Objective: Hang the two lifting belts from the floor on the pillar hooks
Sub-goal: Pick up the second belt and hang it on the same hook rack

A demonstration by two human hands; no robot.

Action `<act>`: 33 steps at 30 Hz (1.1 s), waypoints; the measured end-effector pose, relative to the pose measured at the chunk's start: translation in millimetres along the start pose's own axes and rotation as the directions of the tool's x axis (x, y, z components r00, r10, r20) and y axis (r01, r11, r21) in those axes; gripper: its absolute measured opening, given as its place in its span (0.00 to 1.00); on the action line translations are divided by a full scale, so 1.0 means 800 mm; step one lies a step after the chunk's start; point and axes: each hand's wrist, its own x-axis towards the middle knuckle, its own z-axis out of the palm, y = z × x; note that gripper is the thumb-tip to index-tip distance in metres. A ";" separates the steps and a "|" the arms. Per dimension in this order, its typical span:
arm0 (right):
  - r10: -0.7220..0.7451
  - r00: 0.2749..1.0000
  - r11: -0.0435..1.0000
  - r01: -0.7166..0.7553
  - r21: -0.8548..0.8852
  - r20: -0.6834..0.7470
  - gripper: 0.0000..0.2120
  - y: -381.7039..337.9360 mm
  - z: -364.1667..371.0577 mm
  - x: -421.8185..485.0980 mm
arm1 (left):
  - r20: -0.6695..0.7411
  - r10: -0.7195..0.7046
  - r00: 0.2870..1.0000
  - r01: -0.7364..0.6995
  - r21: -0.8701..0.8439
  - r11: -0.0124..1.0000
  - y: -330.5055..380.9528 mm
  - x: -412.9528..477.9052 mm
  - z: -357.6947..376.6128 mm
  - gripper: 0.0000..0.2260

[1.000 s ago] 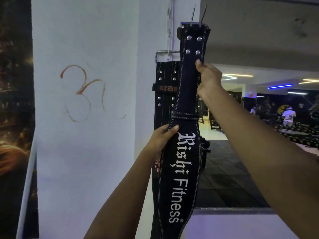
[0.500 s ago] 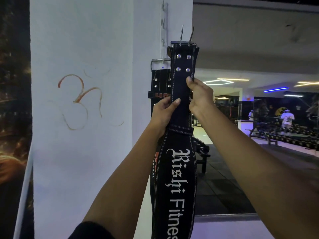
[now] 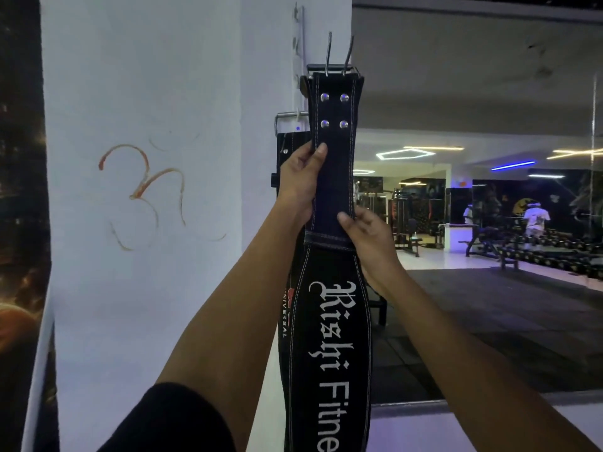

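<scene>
A black lifting belt with white "Rishi Fitness" lettering is held upright against the white pillar, buckle end up, its two metal prongs pointing upward. My left hand grips the narrow strap's left edge just below the rivets. My right hand pinches the strap's right edge lower, near the leather loop. Behind it a second black belt hangs on the pillar from its steel buckle. A vertical hook rail runs up the pillar's edge beside the held belt's buckle.
A large wall mirror to the right reflects the gym floor, benches, dumbbell racks and a person in a white shirt. A dark poster covers the wall left of the pillar. A red symbol is painted on the pillar.
My left hand climbed from the belt's wide part to the strap below the rivets. My right hand slid down from beside the rivets to near the loop. The view tilted up slightly.
</scene>
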 end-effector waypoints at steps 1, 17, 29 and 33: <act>-0.001 1.000 1.000 0.001 0.009 0.002 0.13 0.000 0.000 -0.005 | 0.005 -0.004 1.000 0.004 0.000 1.000 -0.003 -0.001 0.000 0.11; 0.015 0.998 0.996 -0.010 -0.089 0.056 0.04 0.059 -0.020 -0.050 | -0.085 -0.032 0.996 0.024 -0.092 0.995 0.002 0.015 -0.018 0.10; 0.172 0.969 0.982 -0.153 -0.114 0.177 0.13 0.064 -0.037 -0.054 | -0.044 -0.039 0.998 0.037 -0.056 0.998 -0.001 0.019 -0.027 0.14; 0.111 0.984 0.991 -0.099 -0.087 0.137 0.10 0.032 -0.026 -0.022 | -0.031 -0.030 0.999 0.028 -0.045 0.999 -0.001 0.022 -0.024 0.14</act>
